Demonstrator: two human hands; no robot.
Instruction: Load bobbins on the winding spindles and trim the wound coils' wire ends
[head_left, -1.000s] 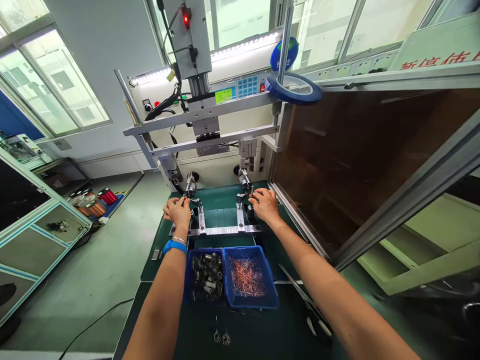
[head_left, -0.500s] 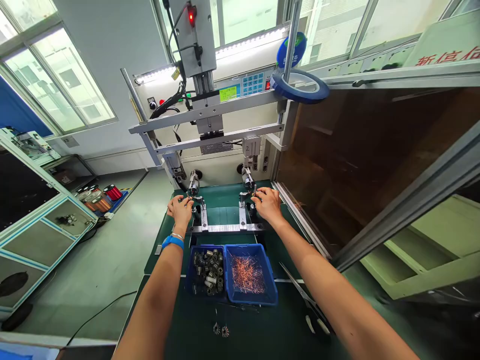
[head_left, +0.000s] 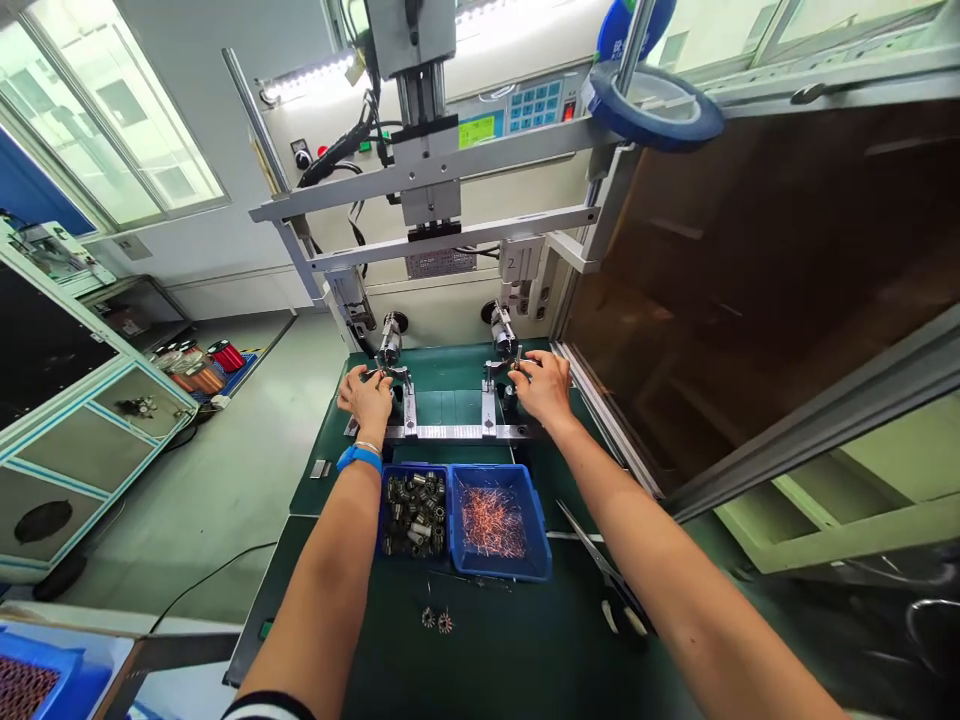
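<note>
My left hand (head_left: 366,396) reaches to the left spindle (head_left: 388,346) of the winding machine, fingers pinched on a small part at the spindle tip. My right hand (head_left: 541,387) does the same at the right spindle (head_left: 501,331), fingers curled around a small piece I cannot make out. Both hands rest over the metal fixture bar (head_left: 448,432) on the green mat. A blue wristband sits on my left wrist.
A blue two-part bin (head_left: 534,571) near me holds dark metal cores at left and copper wire scraps at right. Two small wound coils (head_left: 437,620) lie in front of it. Cutters (head_left: 609,592) lie at right. A blue tape roll (head_left: 651,102) hangs above. A brown panel door stands open at right.
My hands stay at the two spindles. The camera has moved closer and tilted down, so the machine looks larger and a blue tray shows at the bottom left.
</note>
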